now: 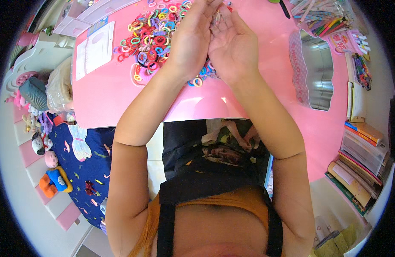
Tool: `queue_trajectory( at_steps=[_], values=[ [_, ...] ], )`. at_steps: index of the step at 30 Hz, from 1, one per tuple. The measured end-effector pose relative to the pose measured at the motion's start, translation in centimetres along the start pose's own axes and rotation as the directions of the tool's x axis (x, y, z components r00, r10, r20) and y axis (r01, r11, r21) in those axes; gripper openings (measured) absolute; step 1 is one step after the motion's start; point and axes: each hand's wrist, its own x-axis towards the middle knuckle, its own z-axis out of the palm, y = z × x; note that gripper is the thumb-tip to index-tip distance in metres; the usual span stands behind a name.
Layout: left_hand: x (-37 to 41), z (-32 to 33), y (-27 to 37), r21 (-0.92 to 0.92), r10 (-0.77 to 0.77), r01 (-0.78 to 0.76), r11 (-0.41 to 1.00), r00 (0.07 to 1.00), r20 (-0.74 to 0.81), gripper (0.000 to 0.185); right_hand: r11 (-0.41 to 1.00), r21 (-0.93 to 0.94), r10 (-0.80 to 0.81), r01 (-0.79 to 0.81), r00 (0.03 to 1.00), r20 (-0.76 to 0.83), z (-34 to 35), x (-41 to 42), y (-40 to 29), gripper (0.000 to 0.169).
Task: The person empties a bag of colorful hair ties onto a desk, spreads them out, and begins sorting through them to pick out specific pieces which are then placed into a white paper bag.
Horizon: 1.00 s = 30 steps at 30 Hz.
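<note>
At the top centre of the head view, my left hand [191, 45] and my right hand [234, 45] are side by side, touching along their edges, palms turned up and slightly cupped. Small blurred bits of colour show by the right fingers; whether they lie in the hands or behind them I cannot tell. Both hands are above a large heap of small multicoloured hair ties [155, 35], spread on a pink tabletop [120, 99]. Some ties show below my wrists, including a cream one [197, 82]. A clear-edged pouch or tray lies partly under the heap.
A scalloped metal tin [321, 70] stands at right, near pencils [329, 25], markers [361, 43] and stacked books [354, 176]. A white sheet [96, 49] lies at left by white drawers [72, 27]. A dark-handled object [284, 9] lies at top right.
</note>
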Motion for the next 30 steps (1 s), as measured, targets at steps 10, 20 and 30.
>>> queue_trajectory(
  at_steps=[10, 20, 30],
  values=[
    [-0.4, -0.9, 0.3, 0.295, 0.207, -0.217, 0.931, 0.976, 0.063, 0.064, 0.997, 0.039, 0.074, -0.070, 0.992, -0.103, -0.8, 0.4, -0.5, 0.021],
    [-6.1, -22.0, 11.7, 0.892, 0.376, 0.350, -0.285, 0.897, -0.231, 0.074, 0.893, 0.341, 0.241, -0.294, 0.952, 0.188, -3.9, 0.3, -3.7, 0.029],
    [-8.0, -21.7, 12.7, 0.845, 0.284, 0.477, -0.241, 0.867, -0.409, 0.068, 0.959, 0.179, 0.206, -0.218, 0.975, 0.084, -4.8, -0.3, -3.6, 0.030]
  ],
)
